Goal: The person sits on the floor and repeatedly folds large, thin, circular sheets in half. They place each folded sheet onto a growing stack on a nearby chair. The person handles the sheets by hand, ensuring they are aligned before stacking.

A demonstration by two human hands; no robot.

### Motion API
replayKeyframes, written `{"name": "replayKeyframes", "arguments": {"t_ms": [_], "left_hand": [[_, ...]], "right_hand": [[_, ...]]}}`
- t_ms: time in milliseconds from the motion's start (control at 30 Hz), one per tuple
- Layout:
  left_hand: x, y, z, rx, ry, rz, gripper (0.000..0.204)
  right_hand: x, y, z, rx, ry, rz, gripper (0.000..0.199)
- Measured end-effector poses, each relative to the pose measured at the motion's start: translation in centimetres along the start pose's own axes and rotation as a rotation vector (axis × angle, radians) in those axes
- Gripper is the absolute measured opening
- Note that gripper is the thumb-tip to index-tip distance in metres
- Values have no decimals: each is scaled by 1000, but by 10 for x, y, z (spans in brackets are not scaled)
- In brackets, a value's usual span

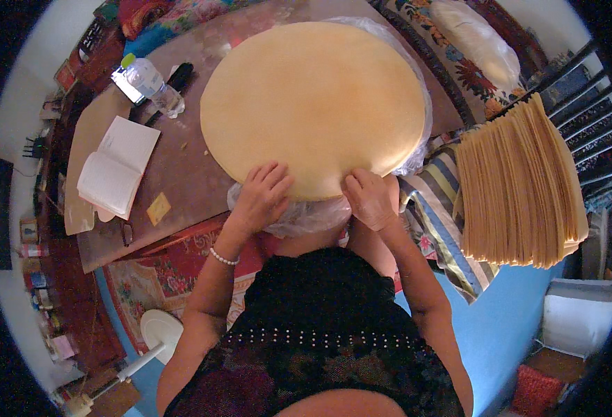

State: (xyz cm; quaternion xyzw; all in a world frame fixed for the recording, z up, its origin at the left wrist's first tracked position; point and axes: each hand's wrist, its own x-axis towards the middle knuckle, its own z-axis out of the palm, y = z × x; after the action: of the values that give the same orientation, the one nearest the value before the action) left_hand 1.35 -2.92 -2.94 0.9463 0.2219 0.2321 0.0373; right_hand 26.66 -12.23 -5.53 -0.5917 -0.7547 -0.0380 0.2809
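Observation:
A large round pale-yellow sheet, smooth like thin flatbread, lies on clear plastic wrap on the table in front of me. It seems to top a thin stack, but the layers are hard to make out. My left hand is at its near edge, fingers bent over the rim. To the right, my right hand is closed at the same edge, its fingertips curled against the sheet. A beaded bracelet circles my left wrist. What lies under my fingers is hidden.
Right of me, a tall pile of folded yellowish sheets rests on striped cloth. On the table at left are an open notebook, a water bottle and glasses. A black railing stands at far right.

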Motion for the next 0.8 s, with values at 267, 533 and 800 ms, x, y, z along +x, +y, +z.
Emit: {"name": "replayKeyframes", "arguments": {"t_ms": [267,533,800], "left_hand": [[1,-4,-6,-50,-11,-12,40],[4,1,-4,13,0,-7,42],[6,3,-8,36,28,31,40]], "right_hand": [[-5,2,2,-42,-24,-5,28],[-3,5,4,-140,-6,-94,21],[3,-1,0,-144,6,-116,15]]}}
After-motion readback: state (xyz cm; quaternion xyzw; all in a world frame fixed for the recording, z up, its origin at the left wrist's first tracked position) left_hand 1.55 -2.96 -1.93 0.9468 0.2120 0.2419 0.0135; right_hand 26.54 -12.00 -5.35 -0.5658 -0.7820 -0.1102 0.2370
